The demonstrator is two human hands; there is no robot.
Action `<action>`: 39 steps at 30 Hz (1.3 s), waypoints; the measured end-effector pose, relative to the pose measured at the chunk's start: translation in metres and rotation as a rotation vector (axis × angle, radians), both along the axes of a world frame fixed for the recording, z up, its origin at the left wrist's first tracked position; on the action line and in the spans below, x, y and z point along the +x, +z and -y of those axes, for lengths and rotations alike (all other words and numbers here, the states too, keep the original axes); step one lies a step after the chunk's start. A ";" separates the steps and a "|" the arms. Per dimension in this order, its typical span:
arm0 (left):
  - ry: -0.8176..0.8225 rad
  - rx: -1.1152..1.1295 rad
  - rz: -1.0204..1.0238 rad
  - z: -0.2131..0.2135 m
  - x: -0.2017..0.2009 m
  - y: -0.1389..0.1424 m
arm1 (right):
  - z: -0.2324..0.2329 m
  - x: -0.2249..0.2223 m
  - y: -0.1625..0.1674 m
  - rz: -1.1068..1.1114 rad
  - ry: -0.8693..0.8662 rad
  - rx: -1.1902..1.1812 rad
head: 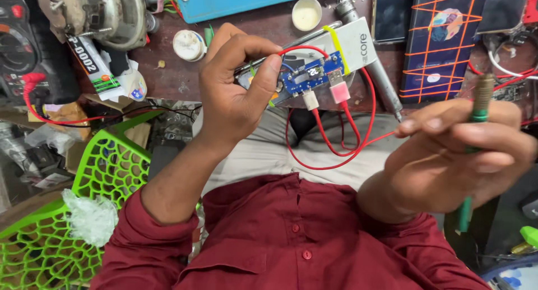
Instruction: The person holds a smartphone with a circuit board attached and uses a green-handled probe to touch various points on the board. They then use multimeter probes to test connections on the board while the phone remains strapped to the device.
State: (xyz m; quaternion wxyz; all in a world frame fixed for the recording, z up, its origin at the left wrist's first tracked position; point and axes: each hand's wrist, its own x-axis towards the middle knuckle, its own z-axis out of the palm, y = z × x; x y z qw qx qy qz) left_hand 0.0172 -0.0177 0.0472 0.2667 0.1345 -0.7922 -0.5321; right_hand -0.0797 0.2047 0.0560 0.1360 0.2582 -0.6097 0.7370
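My left hand (232, 94) grips a white power bank (350, 43) with its end open, showing a blue circuit board (311, 74). A yellow band wraps the white case. A pink plug and a white plug sit in the board's ports, and red cables (330, 150) loop down from them over my lap. My right hand (459, 150) is closed around a green-handled tool (481, 108) with a worn brownish end, held upright to the right of the power bank and apart from it. A red wire runs to this hand's fingertips.
A cluttered brown workbench (179, 77) lies beyond: a multimeter with red lead (14, 43), a white tube (92, 63), two small round white pots (306, 12), a blue box (235, 1), a dark box with orange lines (443, 43). A green lattice plastic chair (67, 223) stands at left.
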 end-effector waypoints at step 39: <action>0.011 -0.049 -0.065 0.000 0.005 -0.001 | 0.020 0.000 -0.014 0.107 0.233 0.145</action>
